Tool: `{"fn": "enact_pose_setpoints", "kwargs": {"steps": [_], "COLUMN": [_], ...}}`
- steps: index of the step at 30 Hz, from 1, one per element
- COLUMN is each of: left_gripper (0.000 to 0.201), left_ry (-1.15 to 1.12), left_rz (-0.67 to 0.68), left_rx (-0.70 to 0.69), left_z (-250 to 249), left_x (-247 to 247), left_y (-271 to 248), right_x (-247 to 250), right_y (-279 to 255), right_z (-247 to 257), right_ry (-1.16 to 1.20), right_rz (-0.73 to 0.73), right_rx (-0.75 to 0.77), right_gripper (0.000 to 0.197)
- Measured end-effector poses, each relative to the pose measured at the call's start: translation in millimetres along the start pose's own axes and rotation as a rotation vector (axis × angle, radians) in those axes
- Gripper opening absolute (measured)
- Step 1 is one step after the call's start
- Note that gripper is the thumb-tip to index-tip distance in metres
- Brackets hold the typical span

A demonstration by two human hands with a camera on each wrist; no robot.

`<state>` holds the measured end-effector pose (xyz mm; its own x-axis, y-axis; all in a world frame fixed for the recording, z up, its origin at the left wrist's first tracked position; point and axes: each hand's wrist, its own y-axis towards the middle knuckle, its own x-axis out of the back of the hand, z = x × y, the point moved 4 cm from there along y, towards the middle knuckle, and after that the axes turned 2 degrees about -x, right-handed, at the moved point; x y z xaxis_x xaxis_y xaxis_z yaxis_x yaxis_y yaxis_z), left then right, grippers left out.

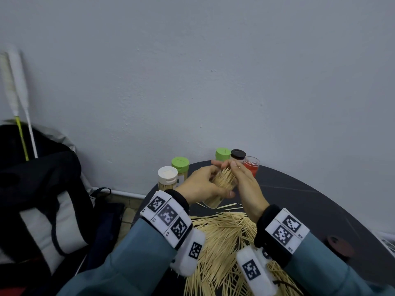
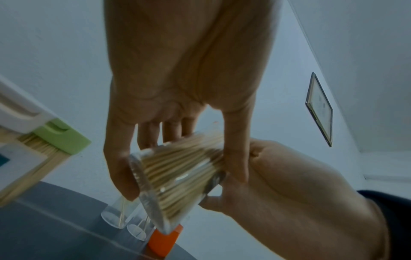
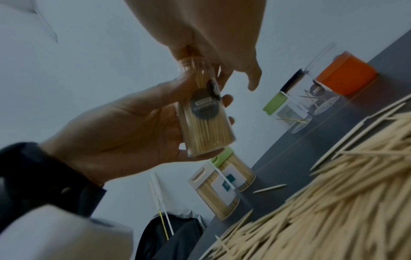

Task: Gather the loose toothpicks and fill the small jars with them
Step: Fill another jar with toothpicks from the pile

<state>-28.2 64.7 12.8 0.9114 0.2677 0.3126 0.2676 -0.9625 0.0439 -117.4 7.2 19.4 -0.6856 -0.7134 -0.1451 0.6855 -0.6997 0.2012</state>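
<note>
**Jar Being Filled: Bundle Partly Seated**

A clear jar (image 1: 215, 194) is held tilted above the worktop (image 1: 299, 193), gripped round its body by the left hand (image 1: 203, 184), fingers and thumb curled about it. A bundle of toothpicks (image 1: 224, 178) stands in the jar's mouth, fanned out and protruding. The right hand (image 1: 245, 184) is placed against the protruding ends, fingers fairly straight and close together; whether any picks are pinched cannot be told. A large heap (image 1: 226, 242) of loose picks is spread on the worktop beneath the wrists, with a few strays just beyond it.

Two capped jars (image 1: 174, 174), seemingly full, stand at the far left edge. Further jars (image 1: 237, 155) stand behind the hands; in the right wrist view these appear nearly empty.

Assessment: the jar is judged close to full, and the step in hand is the seating of the bundle. It is recommended that the jar be brought nearer upright, the ends be pressed evenly with a flat palm or tapped down, and the fan be squeezed together first. Forcing is to be avoided, as splayed picks may snap or spill over the rim.
</note>
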Motion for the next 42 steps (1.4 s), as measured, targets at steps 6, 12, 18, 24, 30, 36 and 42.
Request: {"fn": "enact_pose_setpoints", "kwargs": {"steps": [6,12,18,24,30,36,42], "left_gripper": [0.043,0.039,0.041,0.043,0.052,0.053,0.051], "left_ry": [-0.001,0.038,0.082,0.031,0.034,0.089,0.082], "left_rz": [0.036,-0.053,-0.037,0.001,0.022,0.047,0.035], "left_rx": [0.009,0.006,-0.003,-0.008,-0.012,-0.030,-0.040], "left_z": [-1,1,2,-3,-2,-1,-2], "left_x": [-2,3,-3,1,5,3,12], "left_y": [-1,0,1,-4,-9,-14,-18], "right_x": [5,5,11,19,22,18,18], "right_y": [0,-5,1,2,1,-2,-2], "right_z": [1,0,2,0,-3,-5,3], "right_ry": [-0.089,-0.328,-0.391,-0.453,-0.516,-0.521,-0.511], "right_rz": [0.019,0.139,0.128,0.167,0.210,0.278,0.267], "right_rx": [-0.014,-0.131,-0.231,-0.261,-0.313,-0.284,-0.310], "right_gripper": [0.038,0.036,0.048,0.038,0.046,0.048,0.041]}}
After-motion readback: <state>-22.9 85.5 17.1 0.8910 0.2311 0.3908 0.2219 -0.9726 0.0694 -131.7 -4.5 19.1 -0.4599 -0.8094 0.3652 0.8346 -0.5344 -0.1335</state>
